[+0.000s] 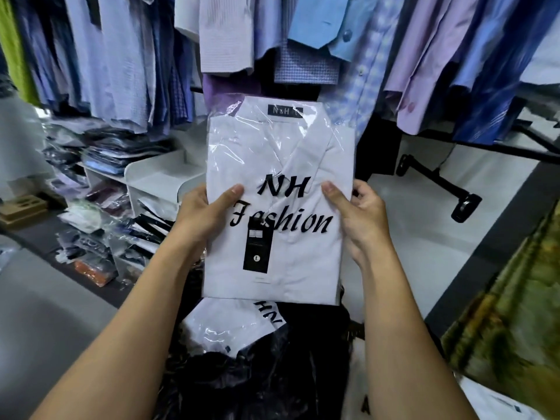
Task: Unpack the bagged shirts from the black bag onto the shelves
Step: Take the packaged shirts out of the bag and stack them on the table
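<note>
I hold a white folded shirt in a clear plastic bag (278, 165) upright in front of me, printed "NH Fashion" with a black size tag. My left hand (206, 210) grips its left edge, thumb on the front. On its right edge sits my right hand (357, 213), thumb also on the front. Below it the black bag (257, 374) lies open, and another bagged white shirt (230, 325) shows in its mouth. White shelves (160, 180) stand to the left, with bagged shirts stacked on and under them.
Hanging shirts in blue, lilac and purple (303, 40) fill the rack above and behind. A black rack foot with castors (460, 201) stands on the white floor at right. Loose bagged shirts (91, 237) lie piled at left. A green patterned cloth (509, 328) lies at right.
</note>
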